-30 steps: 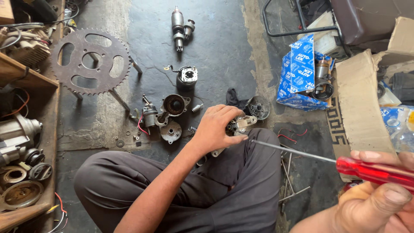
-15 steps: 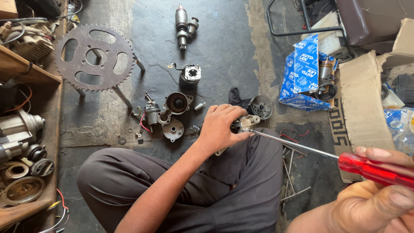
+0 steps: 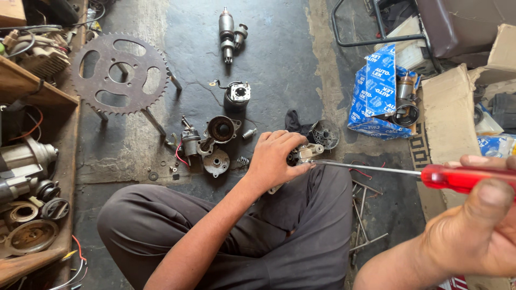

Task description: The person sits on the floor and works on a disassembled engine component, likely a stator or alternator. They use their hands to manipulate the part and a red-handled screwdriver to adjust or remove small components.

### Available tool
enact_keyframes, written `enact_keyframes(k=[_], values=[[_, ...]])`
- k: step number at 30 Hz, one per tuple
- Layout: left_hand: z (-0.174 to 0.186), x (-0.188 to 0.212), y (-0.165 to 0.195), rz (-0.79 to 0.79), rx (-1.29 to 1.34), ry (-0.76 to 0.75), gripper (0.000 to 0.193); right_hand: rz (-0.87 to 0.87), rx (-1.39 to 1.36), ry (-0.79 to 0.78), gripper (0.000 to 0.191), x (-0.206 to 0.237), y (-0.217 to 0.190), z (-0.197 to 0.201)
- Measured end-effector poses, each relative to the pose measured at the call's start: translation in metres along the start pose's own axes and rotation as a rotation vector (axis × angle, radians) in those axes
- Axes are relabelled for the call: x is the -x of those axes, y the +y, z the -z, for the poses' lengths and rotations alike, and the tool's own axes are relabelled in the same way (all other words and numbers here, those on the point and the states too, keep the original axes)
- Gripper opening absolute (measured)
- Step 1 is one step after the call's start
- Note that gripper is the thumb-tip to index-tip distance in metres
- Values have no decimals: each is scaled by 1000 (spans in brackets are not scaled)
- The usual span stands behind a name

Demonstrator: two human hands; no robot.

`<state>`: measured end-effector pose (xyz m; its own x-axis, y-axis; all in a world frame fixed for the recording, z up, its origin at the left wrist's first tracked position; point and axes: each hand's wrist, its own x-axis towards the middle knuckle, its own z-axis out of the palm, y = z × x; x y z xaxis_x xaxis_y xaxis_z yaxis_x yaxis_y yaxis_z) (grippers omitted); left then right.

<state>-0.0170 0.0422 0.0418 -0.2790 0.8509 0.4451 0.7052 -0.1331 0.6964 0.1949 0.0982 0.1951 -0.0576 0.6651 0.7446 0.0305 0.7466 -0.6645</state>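
Observation:
I sit cross-legged on a dark floor. My left hand grips a small metal motor part over my right knee. My right hand, low at the right edge, holds a screwdriver by its red handle. Its thin shaft runs left and the tip meets the metal part beside my left fingers. Loose motor pieces lie just left of my left hand: a round housing, a cover plate, a small spring.
A large toothed sprocket on legs stands at upper left. A cylindrical motor body and a shaft assembly lie further out. A blue carton, cardboard and a chair frame fill the right. A wooden shelf with parts lines the left.
The view has drifted slightly. Both hands keep their hold, with the screwdriver tip staying at the metal part.

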Motion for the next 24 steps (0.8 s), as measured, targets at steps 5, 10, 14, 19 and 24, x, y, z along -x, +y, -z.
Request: enact_keyframes(k=[5,10,14,19,24], values=[[1,0,-1,-21,13,12,52,-24,-16,-20,42,-7,0,-8],[-1,3,-5,-16,13,-7,53,-66,-54,-53,44,-11,-4,-11],[0,3,-7,-58,7,20,56,-64,-84,-74,46,-17,-2,-18],[15,0,5,-128,27,85,55,-93,-217,-214,40,-24,4,-29],[32,-25,33,-129,400,-52,43,-179,-372,-337,35,-27,9,-33]])
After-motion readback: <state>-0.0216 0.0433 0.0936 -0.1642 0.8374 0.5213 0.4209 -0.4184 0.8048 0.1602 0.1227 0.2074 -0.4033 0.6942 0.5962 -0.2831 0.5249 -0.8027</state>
